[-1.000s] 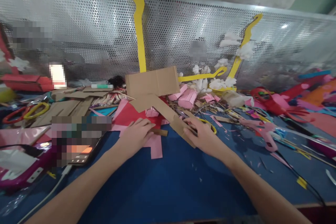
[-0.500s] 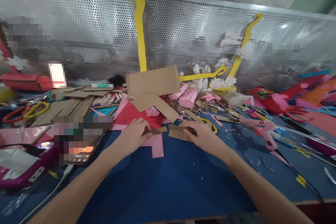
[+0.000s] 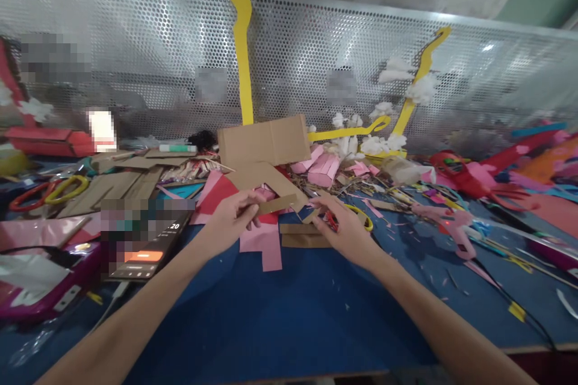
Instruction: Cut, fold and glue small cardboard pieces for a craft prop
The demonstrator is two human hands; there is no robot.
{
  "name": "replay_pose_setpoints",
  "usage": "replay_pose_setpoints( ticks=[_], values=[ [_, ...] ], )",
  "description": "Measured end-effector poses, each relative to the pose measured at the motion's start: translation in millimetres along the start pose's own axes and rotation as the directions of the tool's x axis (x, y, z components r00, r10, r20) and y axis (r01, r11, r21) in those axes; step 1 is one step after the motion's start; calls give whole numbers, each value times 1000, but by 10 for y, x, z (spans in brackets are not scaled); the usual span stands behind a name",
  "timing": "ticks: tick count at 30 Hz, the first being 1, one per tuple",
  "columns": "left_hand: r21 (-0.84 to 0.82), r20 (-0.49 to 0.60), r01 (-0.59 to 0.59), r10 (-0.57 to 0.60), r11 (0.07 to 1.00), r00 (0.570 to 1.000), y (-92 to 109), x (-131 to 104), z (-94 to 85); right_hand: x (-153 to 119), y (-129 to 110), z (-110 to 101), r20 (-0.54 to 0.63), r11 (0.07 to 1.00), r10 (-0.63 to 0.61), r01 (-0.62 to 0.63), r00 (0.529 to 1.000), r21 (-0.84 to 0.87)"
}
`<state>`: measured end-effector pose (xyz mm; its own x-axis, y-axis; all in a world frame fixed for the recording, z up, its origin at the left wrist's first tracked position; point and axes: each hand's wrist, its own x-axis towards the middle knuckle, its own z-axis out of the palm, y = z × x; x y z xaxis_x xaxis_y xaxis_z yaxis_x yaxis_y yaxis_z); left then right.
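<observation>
Cardboard strip (image 3: 280, 203) is jutting from the left hand (image 3: 237, 216), whose thumb and fingers are clamping its end above the middle of the blue table (image 3: 289, 325). Facing it, the right hand (image 3: 347, 234) is curling its fingers near a cardboard scrap (image 3: 309, 216); I cannot tell whether they are gripping it. Just beside that hand, a flat cardboard piece (image 3: 304, 239) is lying on the table, and a yellow loop handle (image 3: 367, 218) is poking out behind the knuckles, crowding that side. Pink paper (image 3: 271, 252) and red paper (image 3: 215, 192) are spreading around and beneath the left hand. Beyond both hands, a cardboard panel (image 3: 264, 141) is leaning toward the table's back edge, blocking the way there, with a yellow hooked strip (image 3: 242, 54) rising behind it. Pink paper block (image 3: 324, 169) is sitting to the panel's right among scraps. Toward the table's right side, a pink glue gun (image 3: 445, 221) is resting, its black cord (image 3: 501, 292) trailing to the near edge. On the left, a phone (image 3: 156, 255) is lying near a purple object (image 3: 43, 301) and yellow-handled scissors (image 3: 67, 190).
</observation>
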<state>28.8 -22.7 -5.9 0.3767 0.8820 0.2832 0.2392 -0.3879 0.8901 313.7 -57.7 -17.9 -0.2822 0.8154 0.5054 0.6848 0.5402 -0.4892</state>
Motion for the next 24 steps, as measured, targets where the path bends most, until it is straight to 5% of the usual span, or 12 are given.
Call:
replay_pose_setpoints(
  ticks=[6, 13, 20, 22, 24],
  values=[
    [-101, 119, 26, -14, 995, 993, 150, -82, 244, -6, 4, 9, 25, 973, 46, -51, 999, 223],
    [-162, 91, 36, -21, 986, 996, 115, -79, 308, -6, 25, -32, 67, 943, 91, -108, 994, 316],
    [-227, -27, 66, -74, 972, 997, 2, -46, 313, 84, 207, -468, -336, 949, 144, -33, 931, 315],
    [-231, -3, 79, -82, 970, 997, 22, -64, 336, 63, 175, -526, -285, 970, 76, -5, 956, 243],
    [-236, 44, 98, -90, 967, 995, 51, -96, 380, 25, 70, -492, -106, 990, -31, 45, 994, 132]
  ],
)
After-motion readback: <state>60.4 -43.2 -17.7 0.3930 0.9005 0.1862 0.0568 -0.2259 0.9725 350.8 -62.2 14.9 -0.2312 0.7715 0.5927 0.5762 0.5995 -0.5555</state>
